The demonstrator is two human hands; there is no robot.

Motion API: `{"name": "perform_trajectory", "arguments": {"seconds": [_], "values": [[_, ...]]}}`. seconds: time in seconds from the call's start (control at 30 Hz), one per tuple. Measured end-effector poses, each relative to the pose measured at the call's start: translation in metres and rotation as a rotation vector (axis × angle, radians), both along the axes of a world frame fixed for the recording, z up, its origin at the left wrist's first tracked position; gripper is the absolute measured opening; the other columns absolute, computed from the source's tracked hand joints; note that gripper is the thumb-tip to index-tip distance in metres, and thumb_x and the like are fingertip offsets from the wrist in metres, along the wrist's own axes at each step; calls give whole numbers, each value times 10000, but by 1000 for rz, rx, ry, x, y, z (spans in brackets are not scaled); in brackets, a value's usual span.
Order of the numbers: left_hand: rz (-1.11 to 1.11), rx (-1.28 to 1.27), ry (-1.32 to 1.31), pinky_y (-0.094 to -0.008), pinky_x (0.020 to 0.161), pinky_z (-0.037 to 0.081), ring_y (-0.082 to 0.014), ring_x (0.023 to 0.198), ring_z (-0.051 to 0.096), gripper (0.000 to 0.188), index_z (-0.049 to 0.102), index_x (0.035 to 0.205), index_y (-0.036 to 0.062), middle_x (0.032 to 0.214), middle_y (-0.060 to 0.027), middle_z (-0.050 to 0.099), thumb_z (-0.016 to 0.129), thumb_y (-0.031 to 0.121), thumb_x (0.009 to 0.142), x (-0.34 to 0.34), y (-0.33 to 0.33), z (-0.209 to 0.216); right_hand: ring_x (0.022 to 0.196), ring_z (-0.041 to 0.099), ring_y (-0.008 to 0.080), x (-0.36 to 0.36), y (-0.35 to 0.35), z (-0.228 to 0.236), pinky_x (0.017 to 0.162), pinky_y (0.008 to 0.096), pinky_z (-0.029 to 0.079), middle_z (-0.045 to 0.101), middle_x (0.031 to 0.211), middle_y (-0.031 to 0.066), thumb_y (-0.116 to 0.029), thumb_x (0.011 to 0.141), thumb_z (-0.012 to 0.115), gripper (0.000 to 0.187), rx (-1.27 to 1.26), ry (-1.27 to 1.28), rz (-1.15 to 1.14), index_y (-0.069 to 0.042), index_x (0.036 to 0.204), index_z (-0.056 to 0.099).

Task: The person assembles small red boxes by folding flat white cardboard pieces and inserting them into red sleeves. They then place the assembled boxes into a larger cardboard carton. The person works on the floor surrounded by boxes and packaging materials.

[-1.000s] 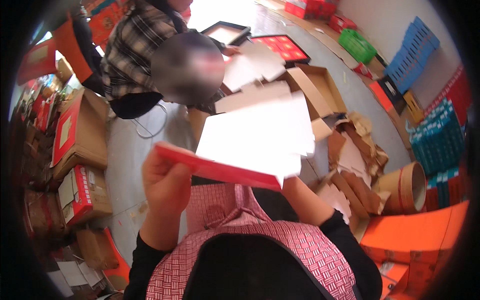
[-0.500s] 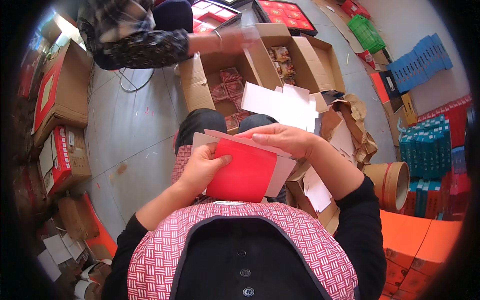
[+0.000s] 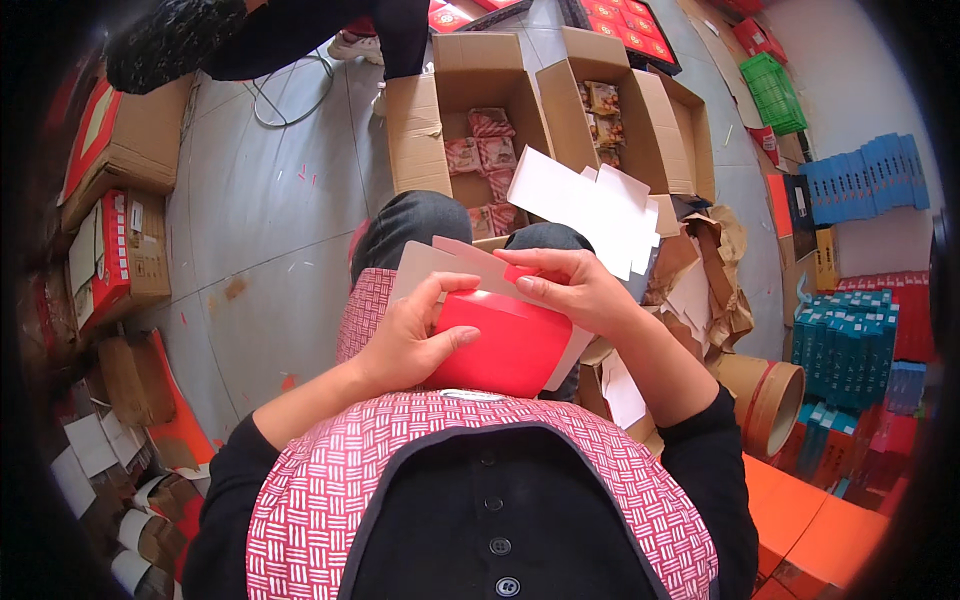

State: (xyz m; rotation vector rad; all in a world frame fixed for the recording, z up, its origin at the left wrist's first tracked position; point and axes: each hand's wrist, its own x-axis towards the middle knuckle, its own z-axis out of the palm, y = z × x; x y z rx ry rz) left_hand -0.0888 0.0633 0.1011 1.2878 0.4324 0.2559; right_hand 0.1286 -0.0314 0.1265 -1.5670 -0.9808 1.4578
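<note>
Over my lap lies a flat box blank (image 3: 510,345), red on its outer face, with pale grey-white flaps showing along its far and side edges. My left hand (image 3: 405,340) grips its left side, the thumb on the red panel and the fingers curled over the far edge. At the far right edge, my right hand (image 3: 575,285) pinches a small red tab between thumb and fingers. Just beyond my knees, white flat blanks (image 3: 575,205) lie across the open cartons' near side.
One open carton (image 3: 415,130) holds red-and-white wrapped packets (image 3: 495,155); another carton (image 3: 660,130) beside it holds yellowish packets. Crumpled brown paper (image 3: 725,285) and a round tub (image 3: 770,400) stand right. A co-worker's legs (image 3: 400,35) are at far left. Orange boxes (image 3: 800,520) sit near right.
My right hand has gone from lying flat along the blank's far edge to pinching a tab there. My left fingers have come over the edge. The co-worker's arm has withdrawn from the cartons.
</note>
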Motion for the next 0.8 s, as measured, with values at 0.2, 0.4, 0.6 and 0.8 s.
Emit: {"name": "perform_trajectory", "arguments": {"seconds": [0.2,0.4,0.6,0.8], "values": [[27,-114,47,-254,791,519,-136,943,621,295,447,1131,-14,1050,-140,605,592,16,876,-4,3,-2,827,601,172,-14,-6,6,746,278,475,617,921,83,-42,880,549,363,224,-247,107,-149,1222,609],[38,-71,38,-247,780,519,-134,945,623,295,434,1141,-10,1025,-127,615,572,0,881,-12,1,-10,893,605,203,-22,-12,5,774,281,474,619,961,106,-34,875,554,364,262,-336,80,-141,1218,610],[46,-132,-44,-286,859,496,-145,992,600,353,392,1187,1,1089,-123,600,566,-17,880,-11,-2,-7,982,565,153,-27,-11,12,826,256,457,586,1083,89,-40,920,512,323,200,-317,145,-79,1229,594],[158,-463,72,-261,759,532,-137,847,644,317,526,1174,-9,994,-112,660,614,67,879,-4,-1,0,990,559,160,-29,-12,14,839,261,454,574,1106,99,-40,920,500,327,216,-348,146,-74,1233,590]]}}
